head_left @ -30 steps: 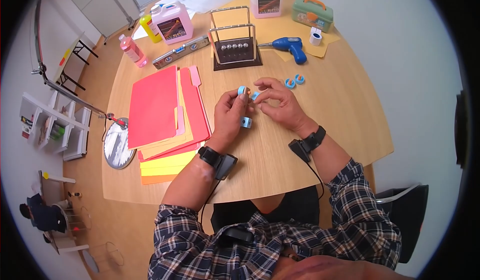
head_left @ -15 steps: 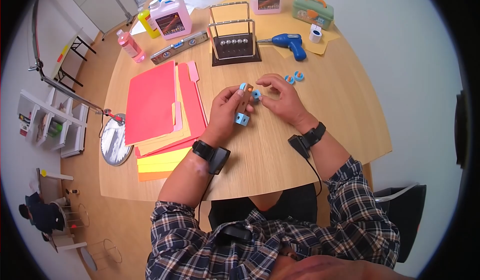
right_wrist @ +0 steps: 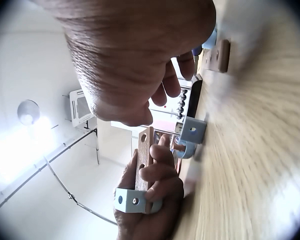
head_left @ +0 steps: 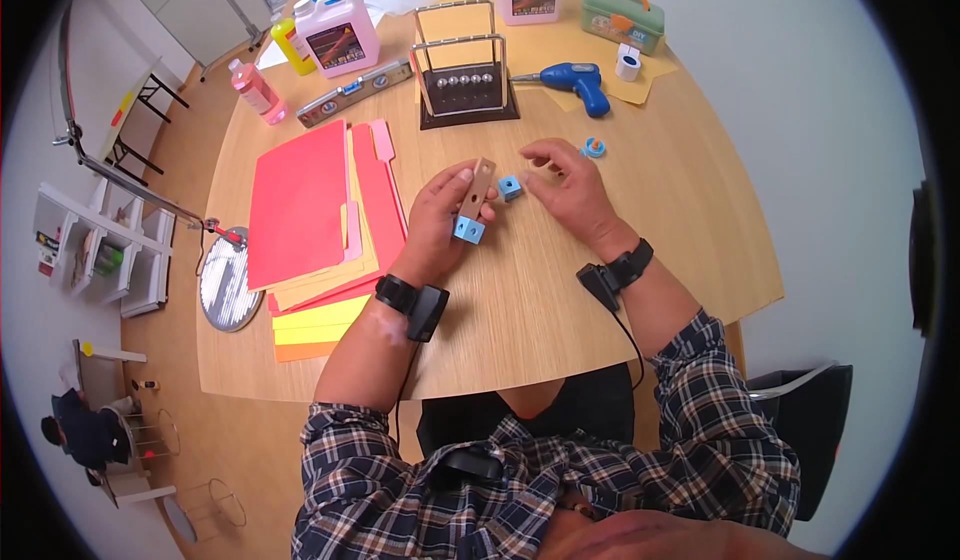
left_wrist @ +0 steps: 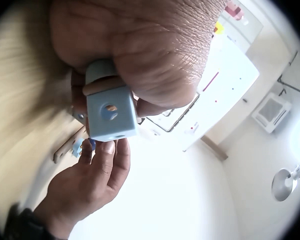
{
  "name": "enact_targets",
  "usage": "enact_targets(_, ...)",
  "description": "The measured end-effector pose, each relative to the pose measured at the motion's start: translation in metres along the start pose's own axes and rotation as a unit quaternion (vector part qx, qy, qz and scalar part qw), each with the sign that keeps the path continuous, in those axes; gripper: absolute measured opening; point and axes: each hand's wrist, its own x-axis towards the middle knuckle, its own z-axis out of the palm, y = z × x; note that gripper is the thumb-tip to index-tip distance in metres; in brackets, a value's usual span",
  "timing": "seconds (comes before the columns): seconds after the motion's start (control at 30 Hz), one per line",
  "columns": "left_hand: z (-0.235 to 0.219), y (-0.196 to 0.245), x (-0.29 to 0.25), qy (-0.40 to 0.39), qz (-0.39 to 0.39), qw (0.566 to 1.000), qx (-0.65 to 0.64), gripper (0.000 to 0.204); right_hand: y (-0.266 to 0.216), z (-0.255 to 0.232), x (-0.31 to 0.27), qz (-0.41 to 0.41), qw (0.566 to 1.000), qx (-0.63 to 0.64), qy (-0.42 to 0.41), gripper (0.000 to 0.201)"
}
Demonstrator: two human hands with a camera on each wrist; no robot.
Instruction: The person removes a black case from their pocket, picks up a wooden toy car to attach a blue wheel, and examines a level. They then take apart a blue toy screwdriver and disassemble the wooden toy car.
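Note:
My left hand (head_left: 434, 212) grips a brown wooden strip with holes (head_left: 480, 188). A light blue block with holes (head_left: 469, 230) sits at the strip's near end. Just beyond those fingers, another blue block (head_left: 509, 188) rests on the table. My right hand (head_left: 572, 195) hovers to the right of this block, fingers loosely bent, with nothing visible between thumb and fingertips. In the right wrist view, a round blue piece with an orange-brown peg (right_wrist: 186, 149) shows beside the table block. A blue wheel-like piece with an orange centre (head_left: 593, 148) lies past the right hand.
Red and yellow folders (head_left: 303, 210) lie left of the hands. Beyond stand a Newton's cradle (head_left: 468, 110), a spirit level (head_left: 355, 93), a blue electric screwdriver (head_left: 580, 85), jugs (head_left: 340, 40) and a green toolbox (head_left: 622, 22). Another wooden strip (right_wrist: 221, 56) shows in the right wrist view.
The orange piece seen at the strip's far end no longer shows there. My left hand has shifted slightly left with the strip. My right hand moved slightly right, now covering one wheel-like piece.

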Motion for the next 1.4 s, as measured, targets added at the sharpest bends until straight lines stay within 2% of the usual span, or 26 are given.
enact_targets(0.03,-0.001,0.001,0.000,0.010,-0.004,0.999,-0.030,0.040,0.002,-0.002,0.001,0.000,1.000,0.000,0.000,0.029)
enact_targets(0.1,-0.005,0.000,0.002,0.030,-0.005,0.998,-0.051,0.038,0.009,-0.006,0.004,0.003,0.997,0.011,0.070,0.023)
enact_targets(0.13,-0.007,0.000,0.003,0.050,-0.005,0.996,-0.071,0.038,0.013,-0.008,0.006,0.003,0.997,0.011,0.070,0.023)
enact_targets(0.23,-0.004,0.002,0.003,0.054,0.008,0.993,-0.108,0.038,0.017,-0.011,0.007,0.001,0.993,-0.006,0.120,0.020)
enact_targets(0.3,-0.012,-0.001,0.006,0.040,0.014,0.992,-0.118,0.039,0.015,-0.007,0.005,0.064,0.992,0.080,0.069,0.018)
enact_targets(0.33,-0.015,-0.002,0.008,0.026,0.020,0.991,-0.127,0.039,0.013,-0.004,0.002,0.065,0.992,0.080,0.069,0.018)
enact_targets(0.4,-0.012,-0.003,0.008,0.033,0.032,0.991,-0.124,0.039,0.001,0.003,-0.005,0.030,0.994,0.098,-0.037,0.022)
enact_targets(0.43,-0.010,-0.004,0.007,0.040,0.044,0.991,-0.120,0.039,-0.006,0.005,-0.009,0.031,0.994,0.099,-0.037,0.022)
enact_targets(0.5,-0.007,-0.006,0.006,0.050,0.046,0.991,-0.118,0.038,-0.019,0.007,-0.014,0.062,0.976,0.108,-0.179,0.028)
enact_targets(0.53,-0.005,-0.007,0.006,0.059,0.050,0.990,-0.116,0.038,-0.022,0.010,-0.015,0.064,0.976,0.109,-0.178,0.028)
enact_targets(0.63,0.004,-0.013,0.001,0.055,0.028,0.991,-0.119,0.036,-0.024,0.015,-0.018,0.079,0.958,0.122,-0.247,0.038)
enact_targets(0.67,0.006,-0.015,0.000,0.055,0.027,0.991,-0.118,0.036,-0.021,0.016,-0.019,0.080,0.958,0.124,-0.246,0.038)
enact_targets(0.73,0.008,-0.017,-0.002,0.048,0.023,0.992,-0.116,0.036,-0.014,0.020,-0.019,0.029,0.966,0.115,-0.230,0.034)
enact_targets(0.87,0.004,-0.015,0.002,0.042,0.068,0.996,-0.030,0.040,-0.003,0.028,-0.021,0.046,0.960,0.201,-0.189,0.030)
enact_targets(0.93,0.026,-0.003,-0.012,0.127,0.185,0.959,0.172,0.046,-0.008,0.020,-0.016,0.098,0.950,0.228,-0.188,0.027)
enact_targets(0.97,0.017,0.004,-0.015,0.097,0.229,0.916,0.315,0.053,-0.012,0.015,-0.014,0.098,0.951,0.229,-0.184,0.027)
enact_targets(1.0,0.013,0.011,-0.018,0.092,0.228,0.916,0.317,0.053,-0.016,0.010,-0.012,0.149,0.934,0.261,-0.191,0.026)
enact_targets(1.03,0.010,0.018,-0.019,0.043,0.328,0.834,0.442,0.054,-0.018,0.007,-0.010,0.199,0.914,0.293,-0.196,0.027)
enact_targets(1.07,0.011,0.023,-0.020,-0.007,0.417,0.723,0.550,0.056,-0.017,0.006,-0.009,0.199,0.915,0.293,-0.192,0.027)
enact_targets(1.13,0.014,0.023,-0.027,-0.035,0.411,0.731,0.544,0.058,-0.013,0.006,-0.008,0.209,0.878,0.389,-0.186,0.032)
enact_targets(1.17,0.013,0.020,-0.027,-0.046,0.398,0.737,0.544,0.056,-0.011,0.006,-0.008,0.207,0.878,0.390,-0.183,0.032)
enact_targets(1.23,0.014,0.013,-0.027,-0.051,0.373,0.756,0.536,0.055,-0.009,0.005,-0.008,0.230,0.853,0.424,-0.201,0.038)
enact_targets(1.37,0.022,0.005,-0.028,-0.043,0.365,0.743,0.559,0.052,-0.010,0.008,-0.010,0.240,0.854,0.409,-0.214,0.042)
enact_targets(1.4,0.023,0.000,-0.027,-0.021,0.371,0.747,0.552,0.051,-0.012,0.008,-0.009,0.250,0.844,0.420,-0.222,0.043)
